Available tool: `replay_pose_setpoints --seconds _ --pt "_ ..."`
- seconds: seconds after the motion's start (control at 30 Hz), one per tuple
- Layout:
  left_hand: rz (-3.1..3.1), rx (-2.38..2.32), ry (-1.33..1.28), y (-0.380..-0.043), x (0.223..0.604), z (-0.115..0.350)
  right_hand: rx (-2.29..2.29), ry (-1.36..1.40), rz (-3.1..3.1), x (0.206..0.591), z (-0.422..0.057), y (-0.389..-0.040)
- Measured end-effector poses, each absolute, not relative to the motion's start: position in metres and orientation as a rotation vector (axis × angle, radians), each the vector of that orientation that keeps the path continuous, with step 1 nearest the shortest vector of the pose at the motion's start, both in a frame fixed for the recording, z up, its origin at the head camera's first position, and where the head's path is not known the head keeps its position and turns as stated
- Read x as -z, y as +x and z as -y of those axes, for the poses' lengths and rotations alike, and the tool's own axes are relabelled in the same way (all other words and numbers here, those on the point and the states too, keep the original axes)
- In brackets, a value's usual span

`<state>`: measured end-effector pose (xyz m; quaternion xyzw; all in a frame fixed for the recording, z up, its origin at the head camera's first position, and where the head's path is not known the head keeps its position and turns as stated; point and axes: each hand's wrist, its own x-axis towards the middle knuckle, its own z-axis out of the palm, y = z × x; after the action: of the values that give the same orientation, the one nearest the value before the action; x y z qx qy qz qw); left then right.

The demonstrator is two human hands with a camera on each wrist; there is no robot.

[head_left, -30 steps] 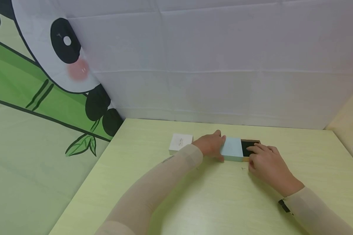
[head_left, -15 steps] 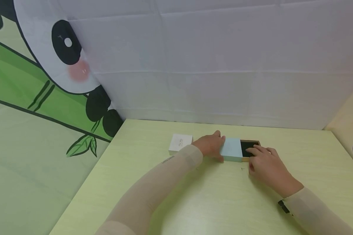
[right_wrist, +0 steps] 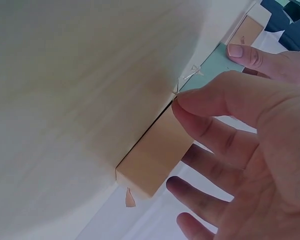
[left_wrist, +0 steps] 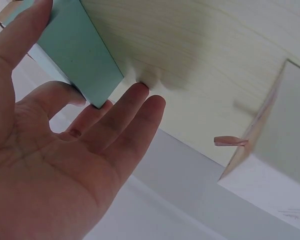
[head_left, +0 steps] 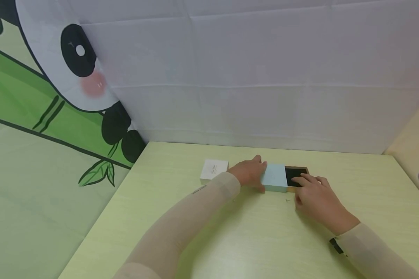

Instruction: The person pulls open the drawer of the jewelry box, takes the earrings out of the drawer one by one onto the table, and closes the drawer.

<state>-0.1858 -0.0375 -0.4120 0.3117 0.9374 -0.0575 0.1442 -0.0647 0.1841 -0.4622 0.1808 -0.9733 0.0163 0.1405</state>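
A flat mint-green sleeve box (head_left: 275,176) lies on the table, its black-lined tray (head_left: 293,173) sticking out to the right. My left hand (head_left: 248,173) grips the sleeve's left end, thumb at the front edge and fingers at the back. My right hand (head_left: 317,199) is at the tray's front corner, with some fingers over the black lining. In the right wrist view, its thumb and index fingertip meet at a thin silvery wire piece (right_wrist: 176,89), perhaps an earring. A similar small silvery piece (right_wrist: 194,71) shows beside the mint sleeve. A ribbon tab (right_wrist: 130,198) hangs from the tray's end.
A white box (head_left: 214,169) with small lettering stands left of my left hand; a pink ribbon tab (left_wrist: 231,141) sticks out of its side. The pale wooden table (head_left: 251,240) meets a white cloth backdrop (head_left: 244,77) behind. A panda-print cloth (head_left: 28,155) hangs at the left.
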Motion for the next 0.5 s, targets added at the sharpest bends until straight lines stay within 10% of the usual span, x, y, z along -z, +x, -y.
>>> replay_pose_setpoints --seconds 0.5 --pt "-2.698 0.173 0.896 -0.1883 0.4094 0.0356 -0.040 0.527 2.824 0.4622 -0.1856 -0.0693"
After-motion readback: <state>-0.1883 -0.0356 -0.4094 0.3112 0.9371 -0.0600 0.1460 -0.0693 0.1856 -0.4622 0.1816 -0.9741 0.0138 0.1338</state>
